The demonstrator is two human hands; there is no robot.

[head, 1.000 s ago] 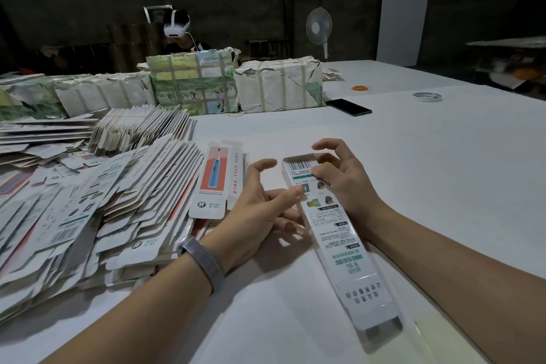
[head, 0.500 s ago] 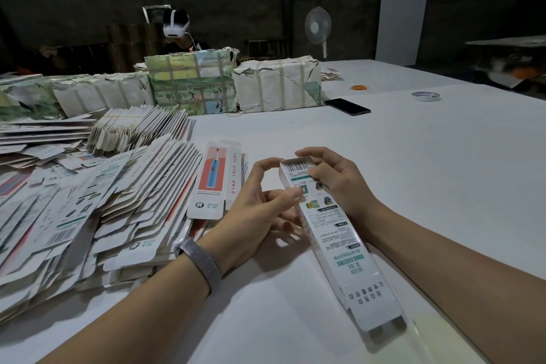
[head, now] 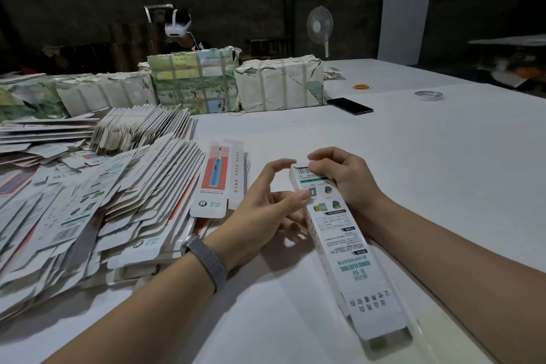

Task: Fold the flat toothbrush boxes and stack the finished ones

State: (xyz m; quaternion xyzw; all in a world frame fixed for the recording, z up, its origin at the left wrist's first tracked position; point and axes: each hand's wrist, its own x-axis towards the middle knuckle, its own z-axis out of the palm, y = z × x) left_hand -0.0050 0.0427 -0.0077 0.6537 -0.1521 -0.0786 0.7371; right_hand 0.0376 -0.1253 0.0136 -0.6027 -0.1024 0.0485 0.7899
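White table in seemingly dim, dark-walled room.

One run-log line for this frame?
step: closing far end flap | right hand: pinches flap of box | left hand: steadies box side | flat boxes: piled left

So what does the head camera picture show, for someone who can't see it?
Two hands fold a long white toothbrush box on a white table: the right hand pinches its far end, the left hand steadies its side. Flat boxes are heaped at left.
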